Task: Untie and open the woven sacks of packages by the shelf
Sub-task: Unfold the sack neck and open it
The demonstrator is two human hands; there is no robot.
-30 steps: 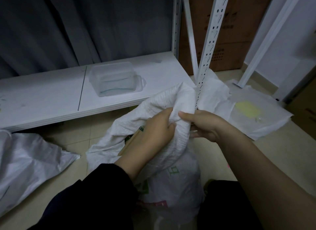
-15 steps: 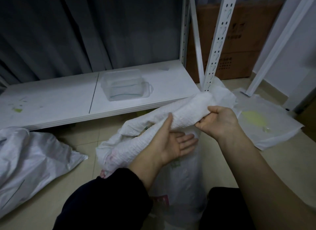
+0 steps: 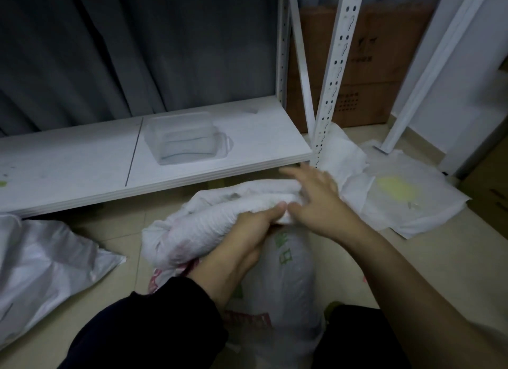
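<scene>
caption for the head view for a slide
Left hand grips the woven sack's rolled top while the right hand presses on it.

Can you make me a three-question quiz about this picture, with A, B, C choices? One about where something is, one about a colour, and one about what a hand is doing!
1. Where is the clear plastic box?
A. on the white shelf board
B. on the floor
C. inside the sack

2. What colour is the left sleeve?
A. red
B. dark
C. yellow

3. What is the left hand doing?
A. hanging free
B. pressing the floor
C. gripping the twisted neck of the woven sack

Answers: 1 A, the box sits on the board. 2 B, the cuff looks nearly black. 3 C, its fingers curl round the bunched fabric, while the right hand lies spread on it.
</scene>
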